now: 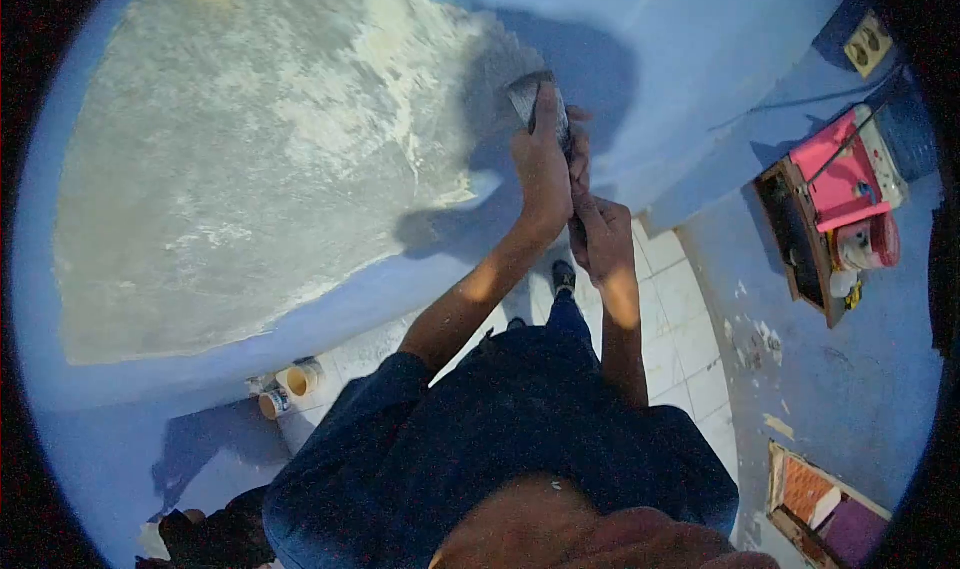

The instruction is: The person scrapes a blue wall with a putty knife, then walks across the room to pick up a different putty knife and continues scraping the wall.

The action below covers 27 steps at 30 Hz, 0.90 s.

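Note:
Near the wall, my left hand (543, 174) is closed on a flat grey scraper (526, 91), its thumb stretched along the blade and some fingertips showing on the far side. Just below and to the right, my right hand (606, 237) is closed round what looks like the dark handle, close against my left hand. Whether this is one tool or two pressed together cannot be made out. Left of the blade, a large rough grey and whitish plaster patch (250, 159) covers part of the blue wall (700, 29). Shadows of hands and tool fall around the blade.
Pale tiles (665, 309) cover the floor below. Small containers (302, 377) stand at the lower left. On the right wall are a wooden shelf (800, 239) with a pink item (845, 169), a socket plate (868, 44) and a framed recess (790, 494). A dark bundle (215, 537) lies at bottom left.

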Each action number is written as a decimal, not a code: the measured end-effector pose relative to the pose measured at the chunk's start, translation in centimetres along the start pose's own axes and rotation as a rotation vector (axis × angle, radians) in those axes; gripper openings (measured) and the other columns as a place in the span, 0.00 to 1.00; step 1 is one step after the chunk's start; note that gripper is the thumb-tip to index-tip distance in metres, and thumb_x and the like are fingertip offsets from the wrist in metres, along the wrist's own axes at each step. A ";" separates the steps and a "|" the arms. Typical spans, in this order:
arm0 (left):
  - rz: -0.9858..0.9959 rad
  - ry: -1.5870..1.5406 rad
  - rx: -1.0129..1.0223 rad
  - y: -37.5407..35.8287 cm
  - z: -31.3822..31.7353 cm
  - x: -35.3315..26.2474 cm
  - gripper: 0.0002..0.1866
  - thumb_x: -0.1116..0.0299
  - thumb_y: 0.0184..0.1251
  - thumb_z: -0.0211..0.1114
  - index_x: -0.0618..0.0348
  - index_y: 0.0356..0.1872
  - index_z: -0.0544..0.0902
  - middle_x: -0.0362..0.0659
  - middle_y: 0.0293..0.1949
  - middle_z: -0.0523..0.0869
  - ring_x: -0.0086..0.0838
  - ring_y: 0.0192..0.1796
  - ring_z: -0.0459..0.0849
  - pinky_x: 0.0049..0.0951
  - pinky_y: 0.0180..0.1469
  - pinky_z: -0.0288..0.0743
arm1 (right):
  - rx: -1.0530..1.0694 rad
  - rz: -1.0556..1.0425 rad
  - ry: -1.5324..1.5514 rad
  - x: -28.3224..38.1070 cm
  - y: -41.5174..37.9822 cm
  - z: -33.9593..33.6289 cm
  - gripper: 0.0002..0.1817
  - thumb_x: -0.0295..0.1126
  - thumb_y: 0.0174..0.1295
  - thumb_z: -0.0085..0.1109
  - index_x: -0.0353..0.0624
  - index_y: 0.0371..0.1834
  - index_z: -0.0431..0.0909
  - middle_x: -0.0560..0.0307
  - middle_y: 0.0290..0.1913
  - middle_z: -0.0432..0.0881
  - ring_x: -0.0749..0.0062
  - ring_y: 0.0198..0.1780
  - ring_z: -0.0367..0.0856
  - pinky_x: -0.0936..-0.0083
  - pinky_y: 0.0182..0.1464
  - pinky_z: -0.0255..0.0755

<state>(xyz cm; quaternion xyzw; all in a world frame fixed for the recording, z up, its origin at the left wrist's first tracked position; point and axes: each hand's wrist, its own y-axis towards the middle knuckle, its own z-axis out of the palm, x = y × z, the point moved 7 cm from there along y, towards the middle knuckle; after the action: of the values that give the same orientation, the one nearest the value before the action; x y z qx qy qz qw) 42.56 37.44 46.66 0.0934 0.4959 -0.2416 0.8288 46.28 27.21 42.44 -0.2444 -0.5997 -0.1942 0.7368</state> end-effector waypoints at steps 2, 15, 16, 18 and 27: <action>-0.005 -0.010 -0.028 -0.4 -0.6 0.6 0.26 0.43 0.66 0.56 0.61 0.28 0.79 0.35 0.14 0.72 0.18 0.10 0.64 0.20 0.11 0.55 | -0.028 0.034 -0.032 -2.3 -0.2 -0.3 0.24 0.45 0.68 0.50 0.41 0.17 0.72 0.66 0.11 0.65 0.84 0.10 0.58 0.80 0.13 0.49; 0.112 -0.007 -0.015 1.4 0.8 -1.7 0.29 0.42 0.64 0.57 0.61 0.20 0.77 0.35 0.11 0.70 0.16 0.09 0.62 0.19 0.11 0.52 | 0.014 -0.102 -0.053 0.5 2.0 0.3 0.25 0.46 0.69 0.48 0.43 0.14 0.68 0.67 0.11 0.66 0.85 0.11 0.57 0.81 0.13 0.47; 0.108 -0.055 0.002 1.2 1.8 -2.6 0.29 0.42 0.64 0.57 0.61 0.20 0.77 0.35 0.11 0.70 0.16 0.09 0.62 0.19 0.11 0.52 | 0.035 -0.108 -0.031 1.7 2.0 0.2 0.25 0.46 0.69 0.48 0.43 0.15 0.68 0.67 0.11 0.66 0.85 0.11 0.57 0.80 0.13 0.47; 0.094 -0.009 -0.012 0.8 0.7 -1.1 0.30 0.41 0.64 0.57 0.61 0.20 0.77 0.35 0.11 0.70 0.16 0.09 0.62 0.19 0.11 0.52 | 0.037 -0.142 -0.043 1.4 1.9 0.0 0.26 0.47 0.69 0.47 0.43 0.15 0.69 0.67 0.11 0.65 0.85 0.11 0.58 0.81 0.13 0.47; 0.057 0.021 -0.068 0.4 0.7 -1.0 0.28 0.40 0.63 0.57 0.59 0.22 0.76 0.35 0.11 0.70 0.17 0.09 0.63 0.19 0.10 0.55 | 0.073 -0.041 -0.165 -1.2 1.5 -0.8 0.28 0.45 0.70 0.47 0.36 0.15 0.70 0.63 0.13 0.68 0.81 0.17 0.65 0.75 0.19 0.59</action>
<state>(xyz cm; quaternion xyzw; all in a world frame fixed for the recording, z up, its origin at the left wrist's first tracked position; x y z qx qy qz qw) 42.96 37.83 47.82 0.0818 0.5098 -0.2001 0.8327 47.50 27.90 40.94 -0.2203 -0.6697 -0.1665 0.6894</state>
